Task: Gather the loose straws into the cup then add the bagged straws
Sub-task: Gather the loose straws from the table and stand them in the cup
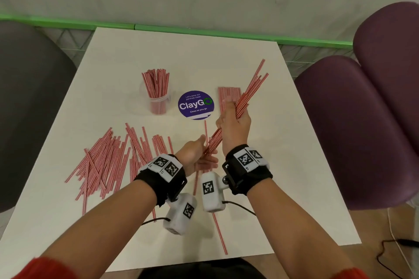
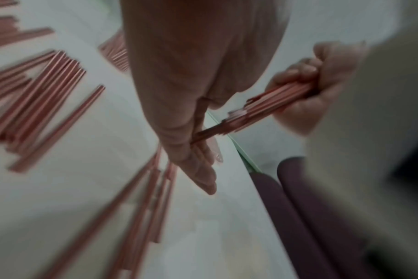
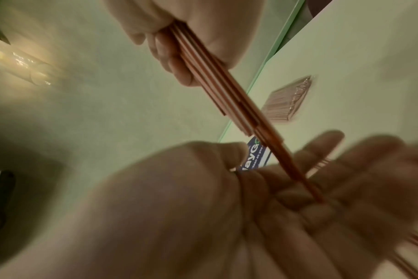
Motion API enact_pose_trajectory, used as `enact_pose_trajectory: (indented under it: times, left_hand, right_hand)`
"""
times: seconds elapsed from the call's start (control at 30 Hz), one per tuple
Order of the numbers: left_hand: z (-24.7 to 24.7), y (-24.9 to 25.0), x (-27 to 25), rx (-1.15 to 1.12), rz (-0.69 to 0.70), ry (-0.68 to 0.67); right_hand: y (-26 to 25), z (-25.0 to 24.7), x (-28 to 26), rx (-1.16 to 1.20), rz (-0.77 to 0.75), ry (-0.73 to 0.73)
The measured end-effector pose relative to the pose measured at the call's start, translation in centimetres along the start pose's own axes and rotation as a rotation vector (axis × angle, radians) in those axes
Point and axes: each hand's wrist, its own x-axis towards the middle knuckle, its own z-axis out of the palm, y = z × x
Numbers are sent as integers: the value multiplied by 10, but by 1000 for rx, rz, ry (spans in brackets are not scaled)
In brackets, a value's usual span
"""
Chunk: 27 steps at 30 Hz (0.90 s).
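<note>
**A:** ok going left to right, what's on the table (image 1: 108, 56)?

**B:** Near the left edge there's the big scatter of loose straws (image 1: 106, 161), red-and-white striped, lying flat. Most run long-ways from the near-left toward the far side, fanned a bit. Way too many and too overlapped to count. A few stragglers lie near the near edge under the wrists, one long one (image 1: 218, 233) angling toward the near-right corner.

**A:** and the cup?

**B:** One clear cup (image 1: 158, 103), left of the middle toward the far edge, standing upright and already stuffed with straws pointing up and splaying out. Right beside it, one round purple ClayGo sticker (image 1: 196, 104).

**A:** hands?

**B:** Left hand (image 1: 195, 154) is flat and spread, palm turned up, fingers straight, not closed on anything. The low ends of a bundle of straws (image 1: 243, 97) butt against its palm. Right hand (image 1: 234, 122) is wrapped around the middle of that bundle, held above the table. Its long axis runs diagonally: low end near-left at the palm, top end pointing at the far-right corner. Can't count it, more than ten.

**A:** bagged ones?

**B:** One flat pack of bagged straws (image 1: 226, 95), right of the sticker, partly behind the right hand, lying long-ways near-to-far.
</note>
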Motion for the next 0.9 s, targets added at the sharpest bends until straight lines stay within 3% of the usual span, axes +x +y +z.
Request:
enact_pose_trajectory:
  times: [0.23,0.4,0.5,0.6,0.67,0.8,0.9]
  left_hand:
    - [-8,11,-4,-96,15,-60]
    - [-22,18,-12,31,35,-93]
    - [-32,40,-13,126,299,35]
    - [-35,73,-28,72,660,131]
    - [-33,92,-37,59,810,140]
    - [-26,105,-44,127,953,119]
    - [-22,99,-41,255,975,163]
  right_hand:
    - [17,5,-3,-21,61,-30]
    - [17,5,0,-252,51,-127]
    - [22,-1,-3,-486,-51,-233]
    - [30,-4,-7,-582,-57,-307]
    - [34,-2,-9,-627,-41,-339]
    - [32,5,-11,-681,-5,-430]
    - [29,7,-8,-662,9,-440]
